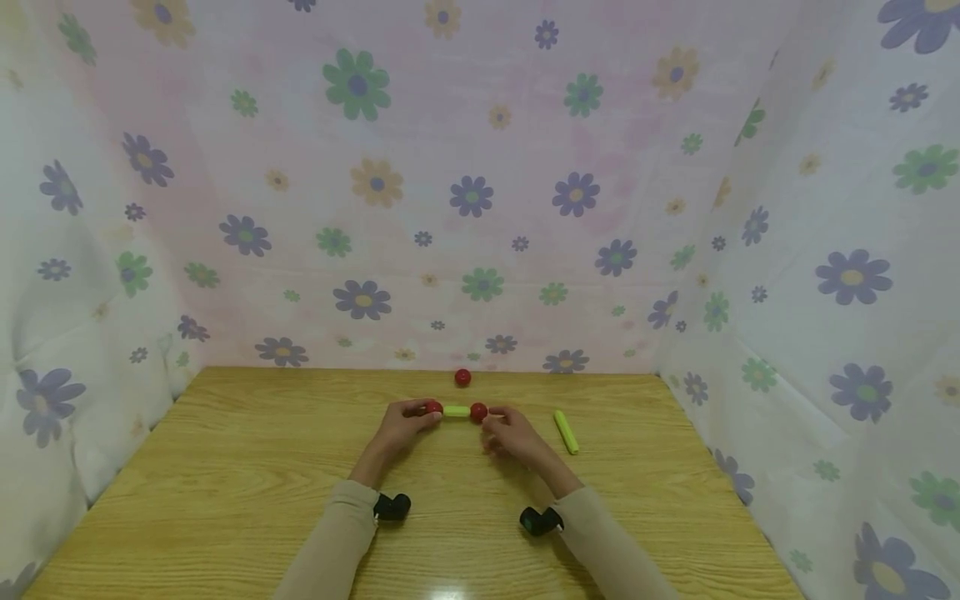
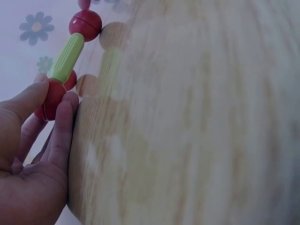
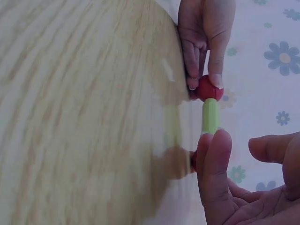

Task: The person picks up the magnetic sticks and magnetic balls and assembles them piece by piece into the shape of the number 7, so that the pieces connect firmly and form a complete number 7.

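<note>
A light-green ribbed stick [image 1: 456, 411] joins two red balls, one at each end, low over the table. My left hand [image 1: 402, 423] pinches the left red ball [image 2: 54, 101] between thumb and fingers. At the other end, my right hand [image 1: 516, 435] has its fingertips right at the right red ball [image 1: 478, 412]. The right thumb [image 3: 265, 147] stands well apart from the ball in the right wrist view, where the fingers hide most of that ball. A fingertip shows at the far red ball [image 2: 86, 24] in the left wrist view.
A third red ball [image 1: 462, 377] lies near the table's back edge. To the right of my right hand lies a second green stick [image 1: 566, 432]. The wooden table [image 1: 247, 467] is enclosed by flower-patterned cloth [image 1: 420, 267] at the back and sides.
</note>
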A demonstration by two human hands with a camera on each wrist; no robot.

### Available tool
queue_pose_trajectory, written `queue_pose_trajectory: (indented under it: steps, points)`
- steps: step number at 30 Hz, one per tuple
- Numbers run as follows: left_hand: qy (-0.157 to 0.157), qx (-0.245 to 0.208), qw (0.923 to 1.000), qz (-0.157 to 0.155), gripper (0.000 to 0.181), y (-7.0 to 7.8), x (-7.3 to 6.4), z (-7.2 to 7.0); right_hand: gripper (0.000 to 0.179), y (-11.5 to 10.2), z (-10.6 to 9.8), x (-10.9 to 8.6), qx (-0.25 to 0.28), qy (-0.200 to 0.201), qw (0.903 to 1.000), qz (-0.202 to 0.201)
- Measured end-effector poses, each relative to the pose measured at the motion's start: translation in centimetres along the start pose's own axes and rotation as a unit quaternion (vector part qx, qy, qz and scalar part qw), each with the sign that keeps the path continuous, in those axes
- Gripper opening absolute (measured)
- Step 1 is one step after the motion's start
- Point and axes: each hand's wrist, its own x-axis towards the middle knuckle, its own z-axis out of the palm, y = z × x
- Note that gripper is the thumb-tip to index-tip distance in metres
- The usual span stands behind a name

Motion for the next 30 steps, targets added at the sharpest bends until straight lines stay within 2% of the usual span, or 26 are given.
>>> queue_pose_trajectory:
  steps: [5, 9, 13, 17, 24, 30]
  points:
    - [0.004, 0.005, 1.0000, 0.002, 0.037, 0.1, 0.0, 0.1, 0.046, -0.2, -0.5, -0.6, -0.021, 0.019, 0.9980, -0.056]
    - [0.003, 0.006, 1.0000, 0.000, 0.037, 0.3, -0.1, 0.1, 0.037, -0.6, -0.8, -1.3, 0.009, 0.073, 0.9923, -0.100]
    - [0.005, 0.007, 1.0000, -0.004, 0.038, 0.2, -0.2, 0.2, 0.034, 0.1, -1.6, -1.2, 0.030, 0.107, 0.9867, -0.118]
    - [0.006, 0.004, 0.9999, -0.008, 0.038, 0.1, -0.1, 0.2, 0.033, 0.9, -3.2, -1.1, 0.025, 0.125, 0.9842, -0.123]
    - [0.004, -0.005, 0.9999, -0.008, 0.039, 0.2, -0.2, 0.1, 0.032, 1.5, -6.6, -1.4, -0.031, 0.175, 0.9751, -0.133]
    - [0.002, -0.003, 1.0000, -0.008, 0.041, 0.1, -0.2, 0.1, 0.034, 2.3, -9.3, -1.5, -0.037, 0.204, 0.9722, -0.108]
